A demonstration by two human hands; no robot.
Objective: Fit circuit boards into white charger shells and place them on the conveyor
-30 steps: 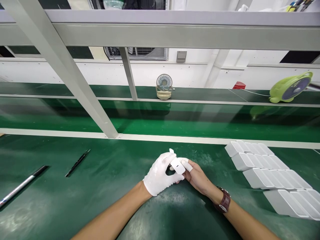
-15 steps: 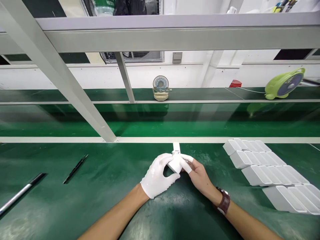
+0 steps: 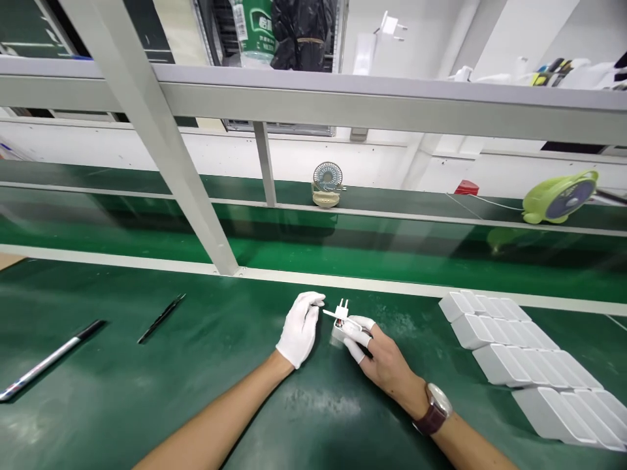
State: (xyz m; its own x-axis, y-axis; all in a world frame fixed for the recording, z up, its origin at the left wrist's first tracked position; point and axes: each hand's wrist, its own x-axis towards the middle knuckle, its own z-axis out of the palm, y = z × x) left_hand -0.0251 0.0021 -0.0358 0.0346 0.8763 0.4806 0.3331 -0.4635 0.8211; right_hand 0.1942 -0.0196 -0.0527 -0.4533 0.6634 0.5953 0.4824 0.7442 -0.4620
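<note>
Near the dark green worktop's (image 3: 220,365) far edge, the white-tipped right hand (image 3: 386,362) pinches a white plastic two-pin plug (image 3: 339,331), apparently parted; the white-gloved left hand (image 3: 298,331) curls loosely, apart from it. Handling it seems the step; next calls for steadiness.

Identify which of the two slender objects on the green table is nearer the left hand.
The shorter, mostly black object. The longer, silvery object, with one black end, lies farther left, away from the left hand.

Small fan (image 3: 328,177) stands on dark green shelf (image 3: 401,204). Lime fan (image 3: 543,201) noted right of small fan, red object (image 3: 467,188) between the two.
</note>
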